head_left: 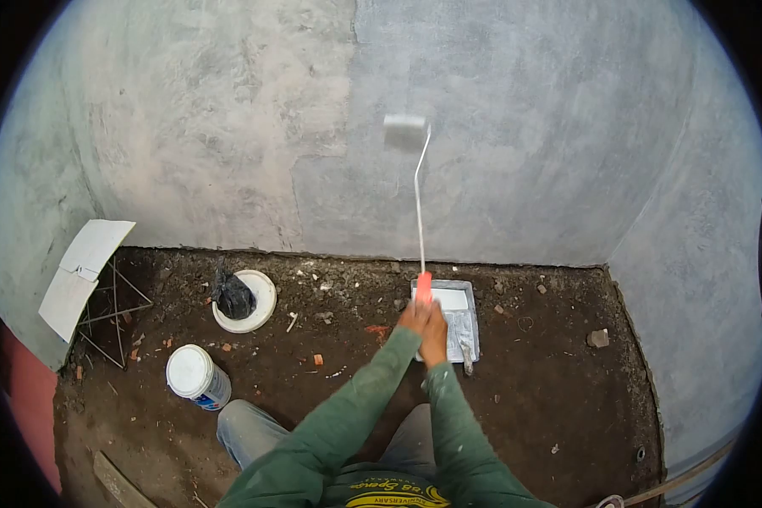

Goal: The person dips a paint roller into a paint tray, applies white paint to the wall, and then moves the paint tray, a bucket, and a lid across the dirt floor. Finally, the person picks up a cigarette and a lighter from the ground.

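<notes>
Both my hands are wrapped around the red handle of a paint roller (424, 286). My left hand (414, 318) sits on the left side of the grip, with my right hand (434, 336) close against it. The long white rod rises away from me, and the pale roller head (405, 127), slightly blurred, is up in front of the grey wall (516, 186). Below my hands a paint tray (475, 315) with white paint lies on the soil, partly covered by them. A paint-smeared brush (466, 349) rests at the tray's lower part.
A white paint bucket (196, 372) stands left of my knees. Behind it a black plastic bag (233, 296) lies on a round white lid (265, 296). A white board on a metal frame (85, 271) leans at the far left. Stones and brick bits dot the soil (541, 381).
</notes>
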Tool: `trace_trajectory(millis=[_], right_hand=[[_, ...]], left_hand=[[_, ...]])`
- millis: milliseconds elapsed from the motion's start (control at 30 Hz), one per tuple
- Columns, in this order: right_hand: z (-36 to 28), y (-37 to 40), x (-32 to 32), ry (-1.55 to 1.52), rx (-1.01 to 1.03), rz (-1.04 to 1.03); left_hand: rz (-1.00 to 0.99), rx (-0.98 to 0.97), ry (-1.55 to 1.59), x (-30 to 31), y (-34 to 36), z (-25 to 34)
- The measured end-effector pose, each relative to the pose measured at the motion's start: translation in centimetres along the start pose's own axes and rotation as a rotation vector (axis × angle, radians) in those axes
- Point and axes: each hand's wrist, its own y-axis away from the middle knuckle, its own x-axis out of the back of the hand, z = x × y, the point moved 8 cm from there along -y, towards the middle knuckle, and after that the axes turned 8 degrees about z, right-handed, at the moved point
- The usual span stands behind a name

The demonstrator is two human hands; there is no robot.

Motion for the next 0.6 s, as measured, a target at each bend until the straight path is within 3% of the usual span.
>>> trace_trajectory(millis=[33,67,100,267,400,600], right_hand=[[-3.5,-1.8,1.0,-0.02,0.121,0.056],[-6.0,-3.5,1.6,-0.081,0.055,0.021],[-8.0,-5.3,2.2,-0.106,0.221,0.11],[-14.5,-12.3,3.6,-0.025,0.346,0.116],[-14.1,-14.2,2.9,-0.001,0.235,0.04],[-10.6,-11.9,2.2,-0.016,0.155,0.017]], left_hand=[[0.03,-0.281,-0.131,0.2,-2.2,3.6],[0.07,-0.126,0.017,1.0,-4.6,5.6],[0.108,0.029,0.164,2.1,-6.5,8.2],[0.068,0.048,0.049,4.0,-13.5,16.7],[0.076,0.138,0.044,3.9,-15.4,16.2],[0.056,0.226,0.024,2.5,-12.8,12.0]])
